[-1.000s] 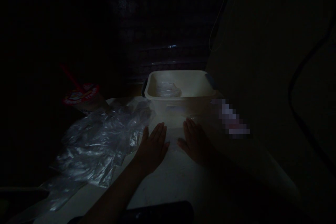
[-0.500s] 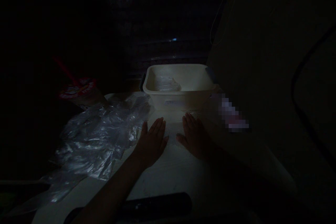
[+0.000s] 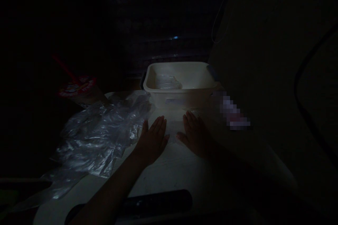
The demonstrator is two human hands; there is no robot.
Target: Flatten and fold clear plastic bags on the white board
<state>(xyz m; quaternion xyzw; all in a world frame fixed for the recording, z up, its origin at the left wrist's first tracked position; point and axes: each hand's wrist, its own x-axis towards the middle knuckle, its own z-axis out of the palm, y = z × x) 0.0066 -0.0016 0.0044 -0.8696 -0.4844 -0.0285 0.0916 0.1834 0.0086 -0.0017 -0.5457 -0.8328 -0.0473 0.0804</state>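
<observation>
in a dimly lit room, a person's left hand (image 3: 153,141) and right hand (image 3: 195,137) lie palm down and side by side on a pale tabletop (image 3: 171,172), fingers stretched flat and together, closed on nothing. between and under the fingertips there seems to be a thin, clear plastic sheet or small bag (image 3: 175,128), though the gloom makes its edges too faint to trace, and its long axis cannot be told. straight ahead of both hands, just beyond the fingertips, stands a cream rectangular plastic tub (image 3: 182,95), its long side running left to right across the view; a crumpled piece of clear plastic (image 3: 166,82) rests inside at its left end. the two hands sit about equally near the tub, the right perhaps slightly closer to its front wall. a loose heap of clear plastic bags (image 3: 100,137) spreads just to the left of the left hand, nearly touching the thumb. farther left, a sealed drink cup with a red printed lid and red straw (image 3: 77,89) stands apart. a dark cylindrical object (image 3: 158,200) lies near the table's front edge.
</observation>
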